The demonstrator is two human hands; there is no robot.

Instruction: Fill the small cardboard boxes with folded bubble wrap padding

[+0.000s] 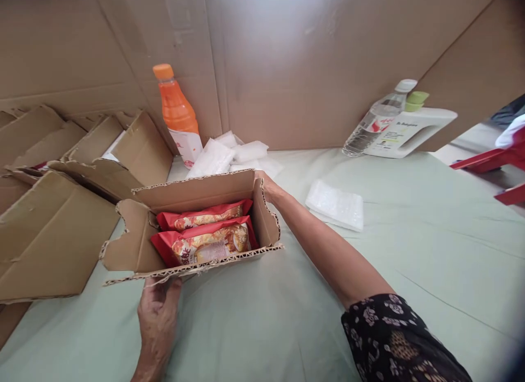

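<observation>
Open cardboard box [192,229] held between hands: near flap gripped by left hand [158,311]; right hand [266,186] behind far corner, grip hidden.

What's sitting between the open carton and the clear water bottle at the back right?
In the head view, a white plastic packet lies on the green cloth between the carton and the water bottle; the right forearm crosses nearby.

Black floral-print sleeve [394,333]; bare forearms
</observation>
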